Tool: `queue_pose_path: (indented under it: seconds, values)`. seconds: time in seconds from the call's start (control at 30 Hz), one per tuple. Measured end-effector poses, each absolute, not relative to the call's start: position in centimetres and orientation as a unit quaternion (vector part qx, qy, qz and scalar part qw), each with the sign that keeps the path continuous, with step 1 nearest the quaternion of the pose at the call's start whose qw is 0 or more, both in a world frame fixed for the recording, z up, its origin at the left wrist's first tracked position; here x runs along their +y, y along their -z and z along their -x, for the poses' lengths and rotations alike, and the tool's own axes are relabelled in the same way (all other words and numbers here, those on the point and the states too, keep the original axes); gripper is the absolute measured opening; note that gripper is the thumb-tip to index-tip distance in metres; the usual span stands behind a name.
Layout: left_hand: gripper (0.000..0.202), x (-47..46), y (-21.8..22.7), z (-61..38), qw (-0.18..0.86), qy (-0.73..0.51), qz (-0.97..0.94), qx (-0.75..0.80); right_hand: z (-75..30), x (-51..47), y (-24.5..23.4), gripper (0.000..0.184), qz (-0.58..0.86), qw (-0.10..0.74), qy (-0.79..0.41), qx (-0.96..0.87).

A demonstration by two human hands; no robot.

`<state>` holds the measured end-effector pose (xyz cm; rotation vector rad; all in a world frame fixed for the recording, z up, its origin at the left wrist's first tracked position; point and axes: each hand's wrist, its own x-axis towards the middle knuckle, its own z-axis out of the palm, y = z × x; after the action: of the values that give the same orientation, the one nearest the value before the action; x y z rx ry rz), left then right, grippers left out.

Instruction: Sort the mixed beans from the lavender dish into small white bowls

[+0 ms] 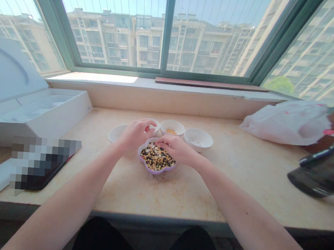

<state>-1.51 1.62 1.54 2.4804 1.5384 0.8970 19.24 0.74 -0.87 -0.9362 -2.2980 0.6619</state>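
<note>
A purple scalloped bowl (153,171) stands on the counter, filled with mixed beans (156,159) in black, yellow and pale colours. My right hand (179,150) reaches over its far right side, fingertips pressed together at the beans; whatever they pinch is too small to make out. My left hand (136,133) hovers over the near edge of a white bowl (156,125) behind, fingers curled in, their contents hidden. Right of that bowl, another white bowl (172,125) contains small yellow grains (171,132). A third white bowl (198,137) holds a few dark beans. One more white dish (115,134) is partly covered by my left hand.
On the left sit an opened white box (60,113) and a dark phone-like object (42,180), partly pixelated. A white plastic bag (288,121) and a dark container (322,172) stand to the right. The window ledge (109,80) bounds the counter (161,201) at the back.
</note>
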Motion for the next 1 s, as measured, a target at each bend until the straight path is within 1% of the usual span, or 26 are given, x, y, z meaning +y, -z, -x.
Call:
queue_pose_path:
  seconds: [0.1,0.2,0.27,0.33,0.43,0.57,0.67,0.73,0.87,1.0]
  values:
    - [0.025,1.4,-0.9,1.8,0.062,-0.285,-0.813,0.503,-19.6,1.0,0.7,0.021,0.352,0.301,-0.377,-0.802]
    - [0.026,1.4,-0.7,1.6,0.080,-0.277,-0.814,0.504,-19.9,1.1,0.5,0.025,0.348,0.312,-0.531,-0.708]
    - [0.026,1.3,-0.7,1.5,0.083,-0.260,-0.818,0.506,-20.1,1.0,0.2,0.030,0.343,0.316,-0.613,-0.638]
    - [0.026,1.2,-0.7,1.4,0.085,-0.249,-0.820,0.508,-20.2,0.8,-0.2,0.033,0.331,0.322,-0.669,-0.582]
    - [0.027,1.0,-0.9,1.3,0.086,-0.242,-0.818,0.514,-20.2,0.2,-0.9,0.032,0.313,0.325,-0.714,-0.536]
    - [0.028,1.0,-0.9,1.2,0.082,-0.230,-0.814,0.528,-20.2,-0.2,-1.5,0.025,0.306,0.316,-0.736,-0.514]
    - [0.027,1.1,-0.9,1.3,0.068,-0.236,-0.798,0.550,-20.6,0.0,-2.0,0.018,0.310,0.333,-0.716,-0.530]
    - [0.026,1.1,-1.0,1.5,0.059,-0.247,-0.779,0.573,-21.2,0.4,-2.4,0.020,0.325,0.371,-0.677,-0.547]
    - [0.028,1.2,-1.2,2.1,0.059,-0.272,-0.744,0.608,-22.7,1.5,-3.3,0.031,0.356,0.445,-0.584,-0.578]
    - [0.029,1.3,-1.5,2.6,0.062,-0.280,-0.727,0.623,-23.5,2.1,-3.7,0.035,0.341,0.474,-0.573,-0.575]
